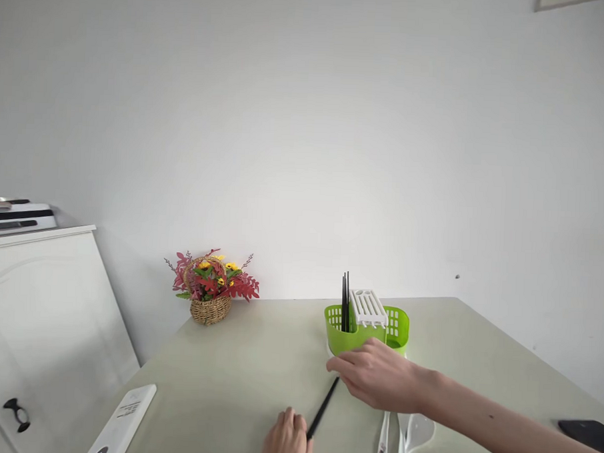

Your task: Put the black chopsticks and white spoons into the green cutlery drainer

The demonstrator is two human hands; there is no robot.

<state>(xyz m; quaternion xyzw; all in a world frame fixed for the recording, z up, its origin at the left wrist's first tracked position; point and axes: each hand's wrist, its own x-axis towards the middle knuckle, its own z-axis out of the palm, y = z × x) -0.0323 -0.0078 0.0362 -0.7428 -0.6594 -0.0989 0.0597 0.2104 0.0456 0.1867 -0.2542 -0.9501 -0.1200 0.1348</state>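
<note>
Black chopsticks (pixel 323 408) lie slanted on the pale bench (pixel 246 364), and both hands are on them. I cannot tell whether it is one stick or a pair there, they run so close together. Left hand (pixel 287 441), low at the frame's edge, curls shut on the near end. Right hand (pixel 375 374) reaches across from the right, fingers drawn narrow and pinching at the far tip, though the actual contact is hidden under the fingertips.

Just behind the right hand stands one green caddy (pixel 400 324), slotted walls, with one white insert (pixel 368 307) on top. Two more black sticks (pixel 345 302) stand upright in its left compartment. The right hand covers part of the caddy's front wall.

Nearer the camera, under the right forearm, white plastic spoons (pixel 413 435) lie together, three at a guess, since they overlap.

One wicker flower basket (pixel 211 289) sits at the back left by the wall. One white remote (pixel 123 419) lies at the bench's left corner, one dark phone (pixel 590 433) at the far right. One white cabinet (pixel 38 308) stands off to the left.
</note>
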